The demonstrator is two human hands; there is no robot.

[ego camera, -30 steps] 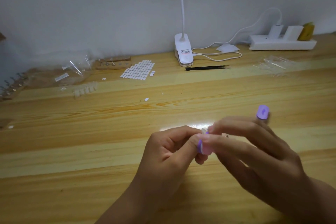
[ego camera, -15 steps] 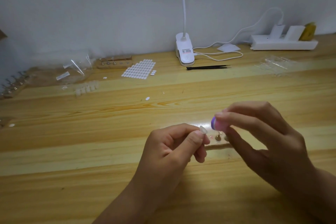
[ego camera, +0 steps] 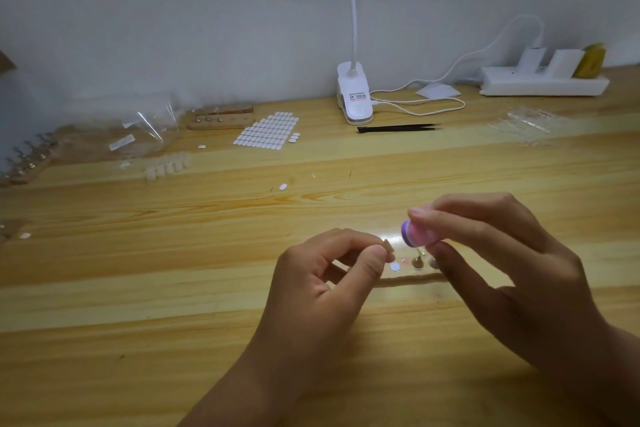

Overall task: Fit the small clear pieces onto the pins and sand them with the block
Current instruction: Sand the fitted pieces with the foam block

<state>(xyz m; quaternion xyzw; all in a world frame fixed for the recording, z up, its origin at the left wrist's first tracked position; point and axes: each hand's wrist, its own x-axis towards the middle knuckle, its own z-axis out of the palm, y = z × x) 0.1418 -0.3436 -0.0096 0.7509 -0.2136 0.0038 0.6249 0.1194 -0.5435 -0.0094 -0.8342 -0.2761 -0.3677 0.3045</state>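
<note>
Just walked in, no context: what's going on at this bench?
A person works bare-handed at a wooden table. The left hand pinches a small clear piece; the right hand holds the purple sanding block close beside it, not touching. A wooden pin strip lies on the table below them; the piece is on no pin yet.

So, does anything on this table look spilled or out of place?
Nothing looks damaged. Loose white oval stickers lie scattered on the table, apart from their sheet: one mid-table, one just left of the sheet, one near the left edge.
</note>
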